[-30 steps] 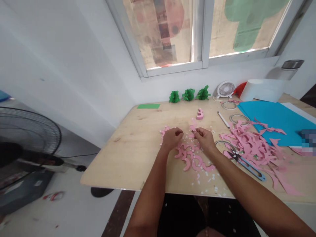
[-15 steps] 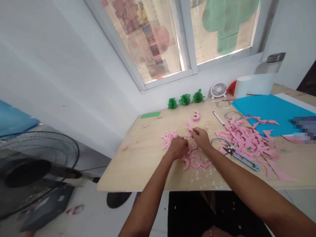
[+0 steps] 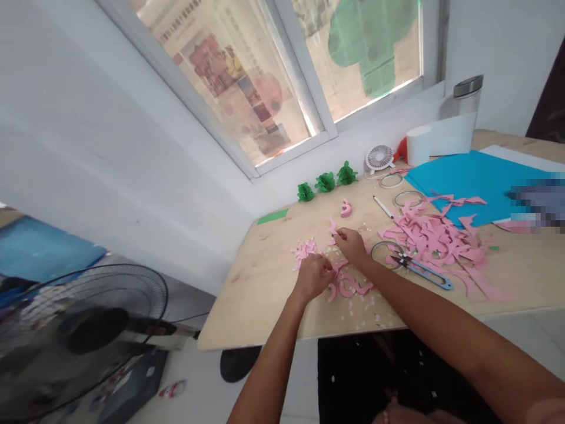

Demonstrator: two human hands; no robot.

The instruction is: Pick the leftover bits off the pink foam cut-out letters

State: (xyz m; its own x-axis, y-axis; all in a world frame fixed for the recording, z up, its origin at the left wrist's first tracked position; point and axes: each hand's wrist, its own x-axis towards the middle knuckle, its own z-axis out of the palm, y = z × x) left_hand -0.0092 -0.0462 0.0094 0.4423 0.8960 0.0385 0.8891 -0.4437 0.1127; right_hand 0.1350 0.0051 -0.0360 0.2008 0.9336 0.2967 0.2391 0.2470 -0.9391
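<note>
1. A wooden counter point(image 3: 247, 282) stands by a white wall, under a window point(image 3: 300, 65). A big pink scrap pile point(image 3: 435, 235) lies on the right part of the counter.
2. The right hand point(image 3: 351, 242) is to the left of the pile. Its thumb and finger pinch a thin pink strip point(image 3: 332, 226), so the strip is left of the pile too.
3. The left hand point(image 3: 314, 275) is farther left of the pile. Its fingers bend down at some curvy pink pieces point(image 3: 348, 287). I cannot tell if it holds one.
4. The curvy pieces lie left of the pile and a bit closer to the person, with tiny white bits around them.
5. A little heap of pink bits point(image 3: 304, 251) sits well to the left of the pile. A bent pink shape point(image 3: 346, 208) is left of the pile and farther back.
6. Blue snips point(image 3: 426, 274) lie at the pile's near edge.
7. Behind the pile is a big blue sheet point(image 3: 468, 182). Three green paper shapes point(image 3: 325, 182) stand far back, left of the pile.
</note>
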